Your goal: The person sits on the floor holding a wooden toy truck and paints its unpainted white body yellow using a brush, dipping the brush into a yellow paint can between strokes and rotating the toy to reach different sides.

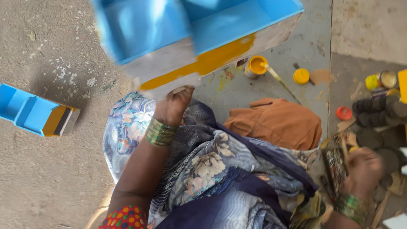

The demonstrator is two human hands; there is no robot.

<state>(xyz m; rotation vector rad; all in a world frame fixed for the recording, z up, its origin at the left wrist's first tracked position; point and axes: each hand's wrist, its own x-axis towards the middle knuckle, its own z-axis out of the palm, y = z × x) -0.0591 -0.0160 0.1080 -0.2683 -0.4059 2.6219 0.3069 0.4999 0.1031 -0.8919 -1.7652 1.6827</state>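
My left hand (pixel 173 106) grips the lower edge of a large blue wooden box (pixel 190 34) with a white side and a yellow painted band, holding it up above my lap. The box is blurred. My right hand (pixel 364 169) reaches down at the right among dark round wooden pieces (pixel 377 127); whether it holds one I cannot tell. Both wrists wear green and gold bangles. A floral cloth covers my lap.
A small open tin of yellow paint (pixel 256 65) with a brush in it stands on the floor, its yellow lid (pixel 301 76) beside it. A brown cloth (pixel 277 121) lies nearby. Another blue box (pixel 36 112) rests at left. A red lid (pixel 344 113) and tins (pixel 380 80) sit at right.
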